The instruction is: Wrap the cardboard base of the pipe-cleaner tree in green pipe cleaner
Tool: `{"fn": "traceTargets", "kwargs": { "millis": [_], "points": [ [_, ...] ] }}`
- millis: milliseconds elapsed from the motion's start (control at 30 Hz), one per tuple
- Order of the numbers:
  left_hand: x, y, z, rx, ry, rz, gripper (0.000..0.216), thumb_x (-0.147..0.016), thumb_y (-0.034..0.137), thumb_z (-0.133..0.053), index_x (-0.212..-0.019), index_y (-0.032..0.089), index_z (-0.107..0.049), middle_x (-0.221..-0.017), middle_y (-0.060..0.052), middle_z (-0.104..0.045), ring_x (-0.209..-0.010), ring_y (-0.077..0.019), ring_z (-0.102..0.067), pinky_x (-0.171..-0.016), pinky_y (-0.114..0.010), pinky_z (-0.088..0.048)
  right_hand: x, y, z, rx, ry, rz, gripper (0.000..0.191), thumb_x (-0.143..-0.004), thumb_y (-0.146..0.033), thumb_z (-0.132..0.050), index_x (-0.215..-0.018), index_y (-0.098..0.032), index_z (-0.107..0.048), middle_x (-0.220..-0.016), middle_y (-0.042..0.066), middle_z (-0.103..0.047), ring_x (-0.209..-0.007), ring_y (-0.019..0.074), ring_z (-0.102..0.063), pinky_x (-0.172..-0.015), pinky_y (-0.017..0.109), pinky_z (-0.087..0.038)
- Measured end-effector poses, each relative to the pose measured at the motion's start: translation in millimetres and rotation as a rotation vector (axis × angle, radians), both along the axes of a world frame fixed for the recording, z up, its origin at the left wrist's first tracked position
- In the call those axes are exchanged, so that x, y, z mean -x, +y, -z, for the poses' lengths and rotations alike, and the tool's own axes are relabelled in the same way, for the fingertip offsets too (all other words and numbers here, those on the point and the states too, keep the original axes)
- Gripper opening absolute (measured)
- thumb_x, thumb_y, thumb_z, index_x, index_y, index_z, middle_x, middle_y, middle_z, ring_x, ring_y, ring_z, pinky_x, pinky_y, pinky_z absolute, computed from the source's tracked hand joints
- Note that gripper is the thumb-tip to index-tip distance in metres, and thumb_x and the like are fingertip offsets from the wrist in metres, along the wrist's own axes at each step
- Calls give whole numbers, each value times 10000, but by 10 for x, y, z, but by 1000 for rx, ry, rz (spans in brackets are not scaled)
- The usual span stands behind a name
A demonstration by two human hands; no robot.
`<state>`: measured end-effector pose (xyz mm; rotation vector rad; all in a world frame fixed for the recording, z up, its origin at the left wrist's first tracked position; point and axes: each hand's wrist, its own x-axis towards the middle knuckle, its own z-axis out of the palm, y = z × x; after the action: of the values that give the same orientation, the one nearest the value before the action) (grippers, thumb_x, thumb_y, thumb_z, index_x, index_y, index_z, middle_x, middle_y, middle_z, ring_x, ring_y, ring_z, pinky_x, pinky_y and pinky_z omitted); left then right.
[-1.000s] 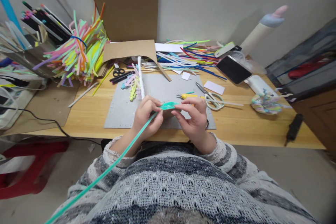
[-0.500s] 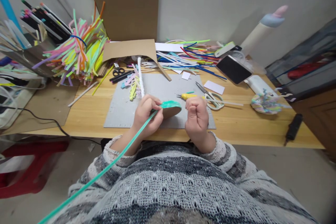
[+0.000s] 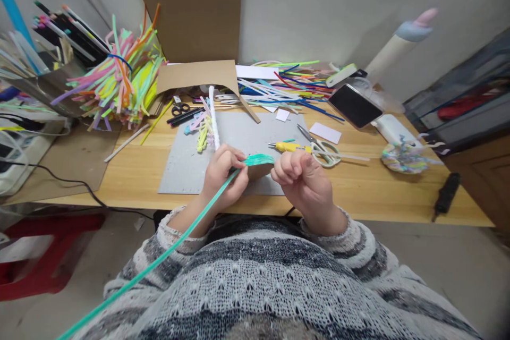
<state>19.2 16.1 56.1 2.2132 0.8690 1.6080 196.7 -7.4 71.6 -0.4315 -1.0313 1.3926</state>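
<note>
My left hand [image 3: 223, 176] is closed round a long green pipe cleaner [image 3: 167, 252] and a brown cardboard disc [image 3: 260, 169]. The pipe cleaner's wound end [image 3: 258, 159] covers the disc's top edge, and its free length trails down over my striped sweater. A white pipe cleaner [image 3: 213, 117] stands up behind my left fingers. My right hand [image 3: 305, 183] is curled into a loose fist beside the disc's right edge, with its fingertips near the green winding; I cannot see anything in it. Both hands hover over the near edge of the grey cutting mat [image 3: 243, 141].
Scissors [image 3: 322, 149] and a yellow-handled tool [image 3: 289, 146] lie on the mat's right side. Pastel pipe cleaner bundles [image 3: 115, 79] and pens [image 3: 59, 26] crowd the left. Loose pipe cleaners [image 3: 287, 85], a phone [image 3: 354, 105], cardboard [image 3: 195, 10] and a wound coaster [image 3: 403, 157] sit behind and right.
My right hand let go of the green-wrapped disc, drew back into a fist, then moved left, back beside the disc. My left hand has kept its hold.
</note>
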Motion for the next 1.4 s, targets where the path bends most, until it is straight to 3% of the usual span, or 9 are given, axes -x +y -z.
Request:
{"fn": "traceTargets", "kwargs": {
  "millis": [233,300,367,467,567,767,967,1067,1400],
  "points": [
    [2,-4,-1,-4,19,-15,170,-760,77,-583,-793,201,-471,-863,-21,-565,-838,-161,-586,-742,-341,-509,-42,10,66,11,17,48,128,-813,-234,-659,-822,-271,-538,-751,-20,-426,-651,123,-449,-548,264,-389],
    [-1,-7,-6,-1,17,-12,171,-759,73,-582,-794,199,-472,-865,-22,-564,-839,-160,-586,-743,-342,-509,-71,26,94,-62,-67,110,190,-805,-148,-609,-911,-299,-563,-842,-8,-496,-727,135,-509,-609,285,-440],
    [-4,-9,-12,-3,16,-7,175,-760,67,-582,-797,198,-472,-866,-21,-565,-839,-160,-587,-740,-342,-509,-97,35,89,-196,-276,247,292,-810,-105,-545,-1004,-319,-580,-958,9,-555,-870,168,-560,-752,351,-482],
    [-10,-7,-16,-15,34,-3,177,-765,66,-582,-802,199,-471,-867,-18,-568,-834,-158,-589,-739,-342,-507,-101,42,33,-439,-755,408,420,-820,-116,-544,-1191,-313,-552,-1185,48,-578,-1153,244,-519,-1011,482,-393],
    [-15,-2,-19,-30,54,12,179,-768,67,-583,-816,199,-472,-881,-23,-566,-847,-160,-589,-739,-335,-507,-39,70,2,-570,-1008,339,474,-857,-203,-582,-1313,-282,-479,-1309,81,-557,-1234,264,-492,-1054,506,-370],
    [21,-2,-19,-50,79,12,148,-817,123,-580,-888,212,-486,-908,-33,-569,-865,-162,-580,-750,-325,-505,79,160,104,-534,-922,294,241,-938,-214,-489,-1160,-243,-579,-1072,71,-671,-1004,201,-606,-877,409,-499],
    [131,-22,164,-49,173,-181,452,-767,337,-712,-1131,198,-483,-1068,-92,-550,-1039,-235,-537,-887,-404,-468,14,156,166,-522,-897,337,225,-936,-227,-499,-1140,-247,-589,-1046,65,-671,-1004,199,-607,-885,414,-497],
    [163,-79,208,-59,245,-239,293,-799,323,-695,-1018,208,-539,-946,-50,-600,-927,-207,-574,-830,-366,-448,-9,141,200,-535,-841,338,224,-928,-226,-516,-1134,-256,-601,-1041,59,-668,-1012,196,-606,-899,417,-495],
    [245,-168,-280,-119,577,-289,112,-891,313,-587,-964,228,-591,-891,-23,-672,-831,-193,-609,-847,-370,-356,9,126,258,-478,-797,403,265,-895,-214,-565,-1150,-271,-606,-1132,65,-647,-1102,214,-589,-980,454,-461]
  ]
}}
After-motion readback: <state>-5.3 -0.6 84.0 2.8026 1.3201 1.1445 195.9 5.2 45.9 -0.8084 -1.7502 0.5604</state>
